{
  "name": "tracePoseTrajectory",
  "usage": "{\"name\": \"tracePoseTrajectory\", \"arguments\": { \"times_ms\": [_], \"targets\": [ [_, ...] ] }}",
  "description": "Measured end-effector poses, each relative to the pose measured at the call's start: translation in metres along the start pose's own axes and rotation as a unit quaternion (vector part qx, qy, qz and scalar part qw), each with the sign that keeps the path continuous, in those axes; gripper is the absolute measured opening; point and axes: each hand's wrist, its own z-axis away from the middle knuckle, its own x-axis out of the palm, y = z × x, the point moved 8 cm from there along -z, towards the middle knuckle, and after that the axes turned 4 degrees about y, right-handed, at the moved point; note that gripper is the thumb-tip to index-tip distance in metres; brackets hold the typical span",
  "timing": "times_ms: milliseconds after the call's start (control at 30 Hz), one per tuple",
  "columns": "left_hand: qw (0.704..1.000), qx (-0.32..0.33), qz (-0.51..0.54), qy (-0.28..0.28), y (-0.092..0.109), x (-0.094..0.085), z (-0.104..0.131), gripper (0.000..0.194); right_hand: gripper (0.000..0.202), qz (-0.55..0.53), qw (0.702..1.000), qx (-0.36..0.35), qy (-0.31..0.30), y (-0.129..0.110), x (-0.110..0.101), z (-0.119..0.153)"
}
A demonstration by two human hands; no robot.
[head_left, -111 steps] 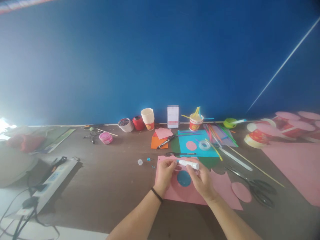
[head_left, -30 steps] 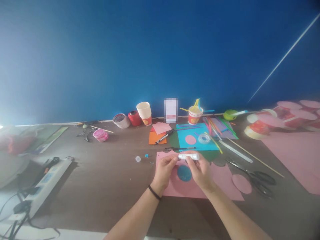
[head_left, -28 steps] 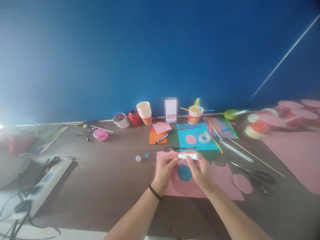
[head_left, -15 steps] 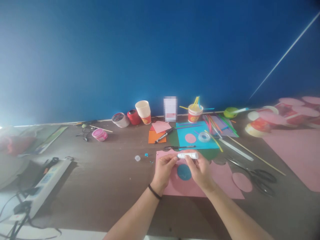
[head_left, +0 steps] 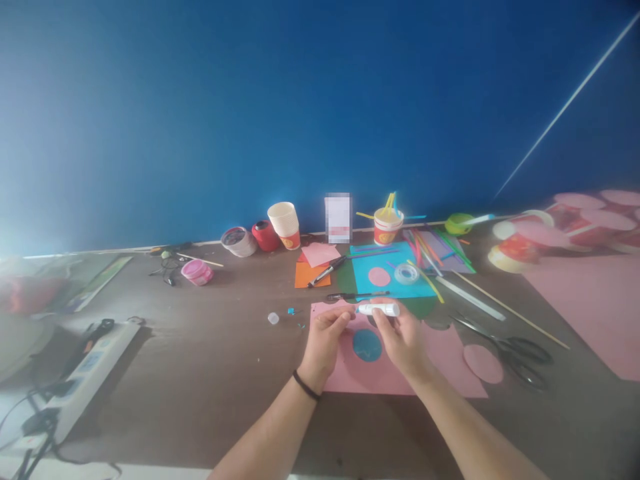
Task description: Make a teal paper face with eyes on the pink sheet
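Observation:
My right hand (head_left: 403, 333) grips a white glue stick (head_left: 380, 310), held level with its tip pointing left. Thumb and forefinger of my left hand (head_left: 325, 337) are pinched right at that tip. A speck of blue shows there, but what the left fingers hold is too small to make out. Below both hands, a blue paper circle (head_left: 367, 345) lies on a pink sheet (head_left: 370, 383) with cut-out edges. A small translucent cap (head_left: 273, 319) and blue scraps (head_left: 291, 311) are on the table, left of my left hand.
Scissors (head_left: 520, 350) and a pink circle (head_left: 483, 364) lie to the right. Behind are a blue sheet (head_left: 367, 267), a tape roll (head_left: 407, 273), pens, paper cups (head_left: 284, 223) and coloured strips. At left sits a power strip (head_left: 95, 373) with cables.
The glue stick has shifted slightly right, away from my left fingertips, and a bit of blue now shows at its tip. The whole view has drifted slightly.

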Motion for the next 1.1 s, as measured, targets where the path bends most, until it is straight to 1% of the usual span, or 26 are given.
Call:
{"name": "tracePoseTrajectory", "arguments": {
  "times_ms": [167, 267, 433, 633, 767, 867, 933, 1033, 1100],
  "targets": [
    [0.999, -0.024, 0.046, 0.016, 0.002, 0.000, 0.002, 0.027, 0.017, -0.008, 1.000, 0.010, -0.011, 0.000, 0.001, 0.002],
    [0.997, -0.028, 0.064, 0.031, 0.006, 0.001, 0.005, 0.035, 0.016, -0.008, 1.000, 0.007, -0.021, -0.002, 0.003, 0.004],
    [0.999, -0.026, 0.031, 0.032, 0.007, 0.002, 0.009, 0.045, 0.016, 0.017, 0.999, -0.031, -0.025, -0.012, 0.005, 0.004],
    [0.999, -0.020, -0.004, 0.037, 0.007, 0.000, 0.008, 0.058, 0.021, 0.055, 0.995, -0.078, -0.032, -0.020, 0.008, 0.006],
    [0.998, -0.016, -0.012, 0.053, 0.005, -0.003, 0.007, 0.059, 0.020, 0.070, 0.993, -0.088, -0.034, -0.023, 0.009, 0.007],
    [0.998, -0.022, 0.011, 0.058, 0.000, -0.006, 0.006, 0.060, 0.020, 0.070, 0.994, -0.083, -0.029, -0.022, 0.007, 0.006],
    [0.997, -0.033, 0.037, 0.059, -0.004, -0.008, 0.004, 0.059, 0.021, 0.061, 0.995, -0.074, -0.012, -0.019, 0.002, 0.005],
    [0.992, -0.069, 0.089, 0.056, -0.009, -0.009, 0.003, 0.055, 0.027, 0.023, 0.999, -0.030, 0.020, -0.008, -0.007, 0.002],
    [0.987, -0.090, 0.121, 0.046, -0.010, -0.007, 0.003, 0.053, 0.030, -0.004, 1.000, 0.001, 0.028, -0.001, -0.009, 0.001]
  ]
}}
